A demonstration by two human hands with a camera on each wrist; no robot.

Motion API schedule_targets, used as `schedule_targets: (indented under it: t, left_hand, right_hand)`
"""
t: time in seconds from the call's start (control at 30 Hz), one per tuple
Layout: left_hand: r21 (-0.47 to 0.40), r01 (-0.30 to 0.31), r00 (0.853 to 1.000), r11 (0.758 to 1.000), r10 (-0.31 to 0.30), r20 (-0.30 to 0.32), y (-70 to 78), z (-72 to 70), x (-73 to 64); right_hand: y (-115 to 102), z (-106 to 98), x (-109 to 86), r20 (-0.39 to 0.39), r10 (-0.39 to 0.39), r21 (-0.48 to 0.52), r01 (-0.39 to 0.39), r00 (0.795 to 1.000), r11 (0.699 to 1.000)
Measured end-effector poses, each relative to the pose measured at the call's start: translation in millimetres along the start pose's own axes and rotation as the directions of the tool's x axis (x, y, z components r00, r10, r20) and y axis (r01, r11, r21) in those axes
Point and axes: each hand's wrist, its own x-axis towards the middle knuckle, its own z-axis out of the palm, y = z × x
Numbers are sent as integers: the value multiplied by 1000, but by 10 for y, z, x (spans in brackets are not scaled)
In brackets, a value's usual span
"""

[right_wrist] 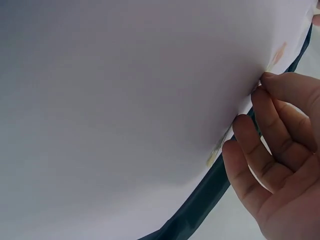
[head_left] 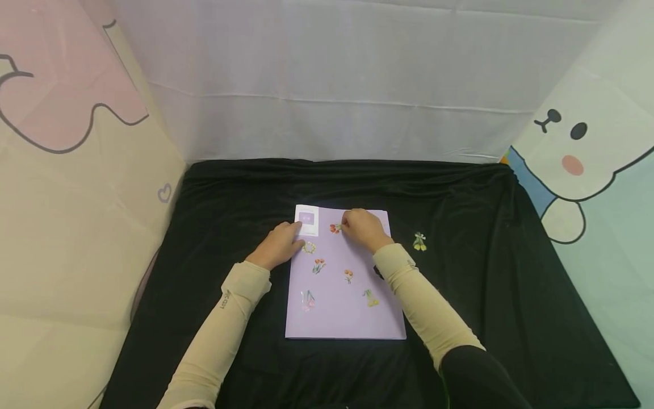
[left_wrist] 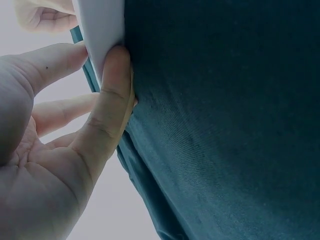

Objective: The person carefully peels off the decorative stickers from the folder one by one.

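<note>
A light purple folder lies flat on black cloth, with several flower stickers on its face. My right hand is over its upper part and pinches the stem end of a red-orange tulip sticker between thumb and forefinger. In the right wrist view, the sticker's blossom points away from the fingertips, low against the folder. My left hand presses on the folder's left edge, thumb and fingers extended. Its fingertips lie by the white label and a yellow wreath sticker.
Lower on the folder are orange tulips, a smaller orange flower, a pink flower and a yellow flower. A yellow bouquet sticker lies on the black cloth to the right. White fabric hangs behind.
</note>
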Motion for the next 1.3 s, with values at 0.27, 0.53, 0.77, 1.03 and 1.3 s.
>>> schedule_targets:
  t: [0.27, 0.53, 0.77, 1.03, 1.3]
  left_hand:
    - [8, -11, 1000, 1000, 11, -16, -25, 25, 22]
    - [2, -4, 1000, 1000, 4, -8, -14, 12, 6]
    - [-3, -23, 1000, 1000, 23, -19, 7, -3, -9]
    - [-8, -26, 1000, 1000, 26, -17, 36, -21, -20]
    - [-8, -20, 1000, 1000, 20, -9, 59, -41, -32]
  right_hand:
    - [-39, -27, 15, 16, 27, 14, -27, 1000, 1000]
    - [-45, -38, 59, 65, 44, 42, -47, 997, 998]
    - [3, 40, 146, 137, 56, 70, -66, 989, 995]
    - [-53, 28, 147, 181, 39, -48, -31, 983, 998]
    - [-26, 8, 119, 176, 41, 18, -45, 984, 999]
